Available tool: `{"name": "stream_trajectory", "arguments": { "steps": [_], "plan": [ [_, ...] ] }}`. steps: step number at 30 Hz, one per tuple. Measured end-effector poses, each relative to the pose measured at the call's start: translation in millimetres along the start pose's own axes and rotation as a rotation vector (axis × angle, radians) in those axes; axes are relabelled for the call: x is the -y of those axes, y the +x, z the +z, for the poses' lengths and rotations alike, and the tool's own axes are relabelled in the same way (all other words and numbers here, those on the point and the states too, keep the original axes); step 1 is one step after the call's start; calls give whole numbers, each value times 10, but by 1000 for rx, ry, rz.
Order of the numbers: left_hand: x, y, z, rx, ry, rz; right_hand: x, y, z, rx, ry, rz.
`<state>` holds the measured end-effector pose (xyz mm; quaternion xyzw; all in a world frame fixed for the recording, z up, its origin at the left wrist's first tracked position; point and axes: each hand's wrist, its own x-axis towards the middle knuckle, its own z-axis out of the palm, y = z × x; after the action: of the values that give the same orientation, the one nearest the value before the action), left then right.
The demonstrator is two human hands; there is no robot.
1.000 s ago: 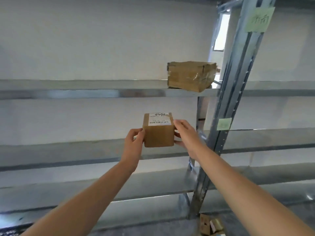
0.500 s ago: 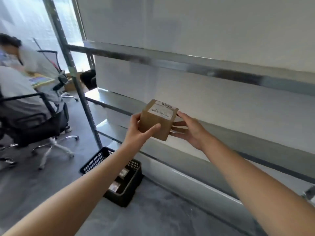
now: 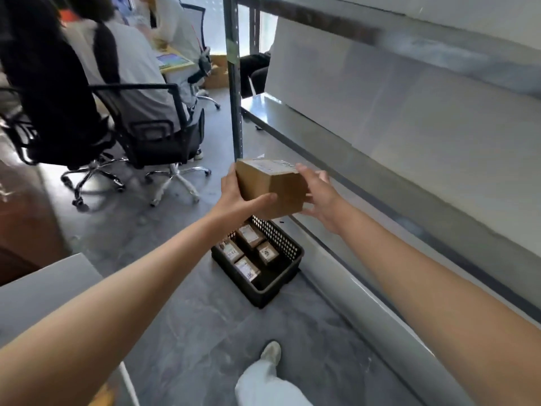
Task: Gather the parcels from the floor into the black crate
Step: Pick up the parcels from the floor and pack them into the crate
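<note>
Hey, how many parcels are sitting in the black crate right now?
4. In the black crate: far parcel, left parcel, right parcel, nearest parcel. The held box covers the crate's far corner, so more may be hidden.

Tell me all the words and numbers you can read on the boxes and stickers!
No text here can be read.
White label on the box held between the left hand and the right hand: dark print, too blurred.
White labels on the four parcels in the black crate: too small.
Green sticker on the shelf post: too blurred.
</note>
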<state>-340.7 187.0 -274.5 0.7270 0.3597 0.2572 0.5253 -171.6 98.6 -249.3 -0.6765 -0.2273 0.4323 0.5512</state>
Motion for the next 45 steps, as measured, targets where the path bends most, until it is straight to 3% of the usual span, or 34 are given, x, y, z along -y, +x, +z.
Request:
{"name": "stream_trajectory", "arguments": {
  "steps": [8, 19, 26, 36, 40, 45],
  "plan": [
    [755, 1192, -481, 52, 168, -125, -194, 1416, 517, 88, -22, 101],
    [1269, 2259, -601, 142, 77, -318, -344, 2647, 763, 69, -265, 125],
    [1598, 3158, -578, 196, 76, -372, -533, 3378, 853, -55, -210, 279],
    [2214, 4609, -211, 469, 104, -419, -980, 4453, 793, -359, -6, 494],
    [2777, 4886, 160, 562, 157, -433, -1390, 4651, 806, -478, 37, 524],
    [3720, 4788, 797, 588, 253, -502, -2371, 4747, 790, -506, 79, 640]
  ]
}}
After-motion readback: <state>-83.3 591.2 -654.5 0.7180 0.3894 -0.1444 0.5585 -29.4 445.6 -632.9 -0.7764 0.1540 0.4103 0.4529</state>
